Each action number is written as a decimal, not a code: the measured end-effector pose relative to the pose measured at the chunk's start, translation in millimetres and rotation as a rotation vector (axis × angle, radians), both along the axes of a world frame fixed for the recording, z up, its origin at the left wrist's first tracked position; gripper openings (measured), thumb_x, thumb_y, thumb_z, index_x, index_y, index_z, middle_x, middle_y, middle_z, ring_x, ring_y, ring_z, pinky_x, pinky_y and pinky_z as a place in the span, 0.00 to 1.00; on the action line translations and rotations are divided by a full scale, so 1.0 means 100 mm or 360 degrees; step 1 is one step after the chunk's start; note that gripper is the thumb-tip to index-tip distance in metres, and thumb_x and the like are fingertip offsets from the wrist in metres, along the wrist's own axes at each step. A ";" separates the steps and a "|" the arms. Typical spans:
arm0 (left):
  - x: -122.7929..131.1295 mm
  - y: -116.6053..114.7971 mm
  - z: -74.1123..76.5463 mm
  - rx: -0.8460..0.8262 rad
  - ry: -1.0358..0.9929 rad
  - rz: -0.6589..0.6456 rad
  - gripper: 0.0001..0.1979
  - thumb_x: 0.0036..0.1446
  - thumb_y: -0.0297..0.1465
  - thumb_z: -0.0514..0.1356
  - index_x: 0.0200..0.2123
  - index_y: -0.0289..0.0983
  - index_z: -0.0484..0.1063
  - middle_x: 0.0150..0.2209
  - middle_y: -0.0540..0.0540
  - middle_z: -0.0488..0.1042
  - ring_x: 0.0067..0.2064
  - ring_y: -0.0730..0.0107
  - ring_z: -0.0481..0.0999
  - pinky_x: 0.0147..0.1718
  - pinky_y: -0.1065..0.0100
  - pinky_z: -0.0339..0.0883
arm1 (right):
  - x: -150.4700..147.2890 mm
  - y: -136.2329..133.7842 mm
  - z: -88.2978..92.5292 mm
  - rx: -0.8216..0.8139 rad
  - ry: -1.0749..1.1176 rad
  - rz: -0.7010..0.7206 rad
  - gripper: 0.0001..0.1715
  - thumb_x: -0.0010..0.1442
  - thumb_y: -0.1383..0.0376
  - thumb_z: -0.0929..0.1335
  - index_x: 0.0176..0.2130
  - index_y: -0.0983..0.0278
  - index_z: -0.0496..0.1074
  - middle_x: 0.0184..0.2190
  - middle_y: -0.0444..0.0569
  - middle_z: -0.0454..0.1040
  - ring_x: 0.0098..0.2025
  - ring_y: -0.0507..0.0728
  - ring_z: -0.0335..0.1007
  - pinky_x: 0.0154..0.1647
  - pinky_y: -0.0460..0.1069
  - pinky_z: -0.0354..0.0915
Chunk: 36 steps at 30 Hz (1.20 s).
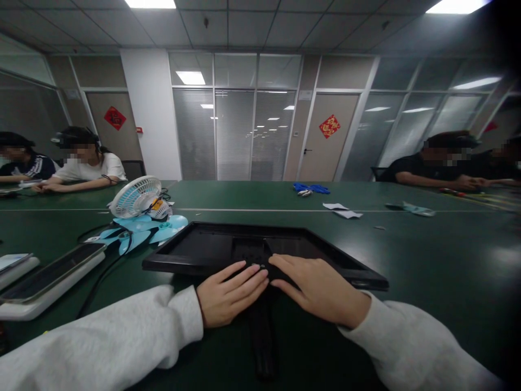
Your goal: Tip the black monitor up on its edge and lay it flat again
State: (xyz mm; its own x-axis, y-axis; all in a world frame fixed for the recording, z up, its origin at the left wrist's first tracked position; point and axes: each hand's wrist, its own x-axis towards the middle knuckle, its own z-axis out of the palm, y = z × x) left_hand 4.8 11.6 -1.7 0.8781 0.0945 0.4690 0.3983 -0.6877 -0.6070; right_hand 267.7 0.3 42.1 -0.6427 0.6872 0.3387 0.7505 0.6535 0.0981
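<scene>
A black flat frame [211, 247], like the back of a monitor or picture frame, lies face down on the green table in front of me. My left hand [228, 296] rests on its near edge with fingers stretched out flat. My right hand [321, 288] lies beside it, fingers extended and pressing on the frame's near middle. The fingertips of both hands meet at a small part in the centre of the frame. A black strip or stand [264, 342] runs from under my hands toward me. Neither hand holds anything.
A small blue-and-white desk fan [138, 203], taken apart with loose blades, lies at the left with a black cable. A phone on a white power bank [49, 282] sits at the near left. Paper scraps [342, 210] and blue items [311, 188] lie farther off. Other people sit at both sides.
</scene>
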 end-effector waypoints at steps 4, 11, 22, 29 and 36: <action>0.00 0.02 0.00 -0.0192 -0.0005 0.0015 0.28 0.64 0.23 0.48 0.67 0.27 0.55 0.70 0.42 0.48 0.71 0.61 0.44 0.70 0.56 0.35 | 0.02 0.07 0.02 -0.0051 -0.0001 -0.0073 0.22 0.69 0.52 0.58 0.56 0.59 0.65 0.51 0.51 0.75 0.47 0.59 0.75 0.46 0.54 0.70; 0.00 0.15 -0.02 -0.0859 -0.0126 0.0041 0.32 0.62 0.27 0.52 0.68 0.33 0.52 0.69 0.45 0.52 0.70 0.64 0.49 0.68 0.54 0.45 | 0.21 0.36 -0.03 -0.0048 -0.0126 -0.0363 0.26 0.70 0.49 0.54 0.56 0.60 0.64 0.47 0.54 0.77 0.43 0.62 0.77 0.42 0.56 0.69; -0.03 0.16 -0.05 -0.1189 -0.0194 0.0162 0.28 0.65 0.33 0.54 0.67 0.39 0.57 0.67 0.46 0.58 0.69 0.62 0.53 0.67 0.53 0.48 | 1.06 0.91 -0.17 -0.0088 -0.0108 -0.1166 0.33 0.67 0.44 0.52 0.60 0.58 0.61 0.45 0.57 0.77 0.42 0.66 0.76 0.43 0.59 0.66; -0.06 0.17 -0.12 -0.1229 -0.0201 0.0212 0.28 0.65 0.34 0.55 0.67 0.41 0.56 0.68 0.48 0.57 0.69 0.63 0.53 0.67 0.52 0.48 | 1.46 1.04 -0.31 -0.0025 0.0028 -0.1606 0.38 0.66 0.43 0.49 0.57 0.64 0.65 0.41 0.66 0.76 0.41 0.73 0.75 0.40 0.63 0.64; -0.06 0.15 -0.10 -0.1213 -0.0214 0.0193 0.28 0.65 0.32 0.54 0.67 0.40 0.55 0.68 0.47 0.57 0.70 0.65 0.52 0.67 0.54 0.48 | 1.59 1.00 -0.36 0.0055 0.0173 -0.1822 0.41 0.67 0.44 0.47 0.53 0.69 0.69 0.38 0.71 0.74 0.40 0.74 0.74 0.38 0.62 0.61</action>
